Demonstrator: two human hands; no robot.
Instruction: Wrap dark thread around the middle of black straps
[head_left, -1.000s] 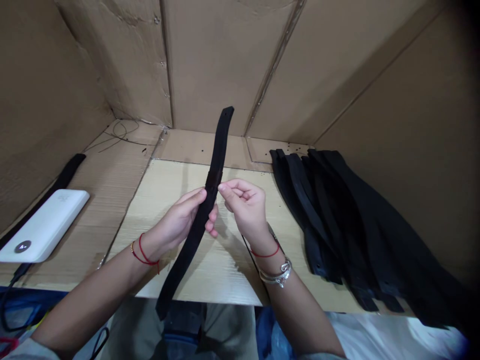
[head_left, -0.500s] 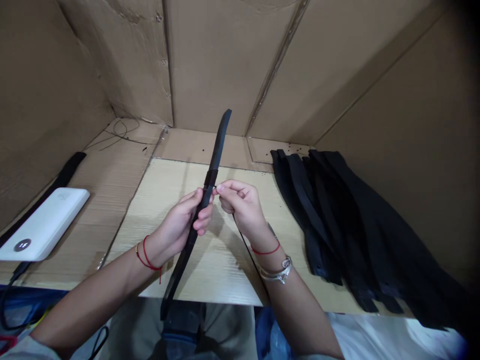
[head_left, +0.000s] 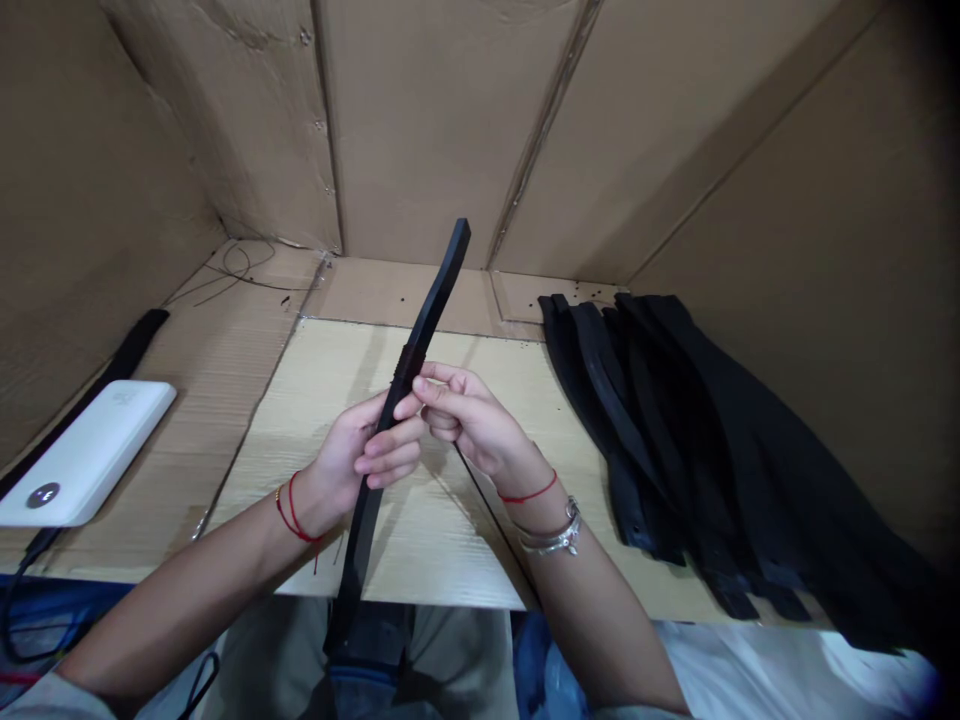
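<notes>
Gripping the black strap (head_left: 432, 300), left fingers (head_left: 390, 460) curl closed around it, right fingers (head_left: 439, 395) press its edge; a slack hold could drop it onto the bench (head_left: 457, 545).

Workshop bench (head_left: 457, 540) — cardboard walls (head_left: 420, 130), piled black straps (head_left: 660, 420)

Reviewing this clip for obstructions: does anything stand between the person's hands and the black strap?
Nothing visible does: the left hand grips the black strap directly, and the right hand touches it with nothing between.
</notes>
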